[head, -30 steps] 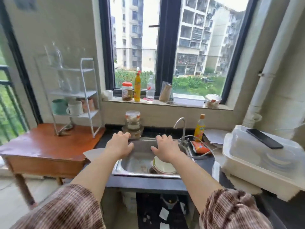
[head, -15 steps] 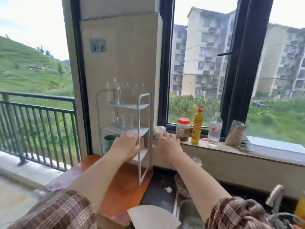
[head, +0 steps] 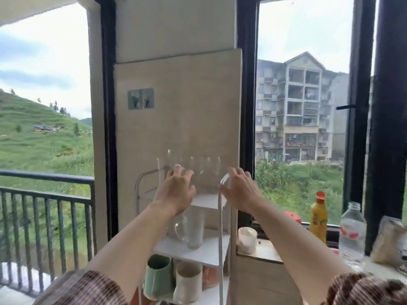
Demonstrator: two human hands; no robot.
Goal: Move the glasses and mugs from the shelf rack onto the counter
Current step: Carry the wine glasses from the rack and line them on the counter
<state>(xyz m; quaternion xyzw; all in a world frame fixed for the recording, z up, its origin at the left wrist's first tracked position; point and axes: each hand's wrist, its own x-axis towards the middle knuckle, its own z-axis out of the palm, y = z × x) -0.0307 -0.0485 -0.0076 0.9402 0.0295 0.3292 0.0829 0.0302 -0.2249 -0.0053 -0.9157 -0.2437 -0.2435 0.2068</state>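
Glasses (head: pixel 198 170) stand in a row on the top tier of the white shelf rack (head: pixel 207 253), against the far wall. They are clear and blurred, so you cannot read their count. Your left hand (head: pixel 176 191) hovers in front of the left ones, fingers spread and straight, gripping nothing; contact with the glass cannot be confirmed. Your right hand (head: pixel 241 190) is level with it, just beside the rack's near right post, fingers likewise extended and empty. Middle tier: a glass mug (head: pixel 179 227) and a tumbler (head: pixel 195 231), side by side. Bottom tier: a green mug (head: pixel 157 276) at left, a white mug (head: pixel 188 282) just right of it.
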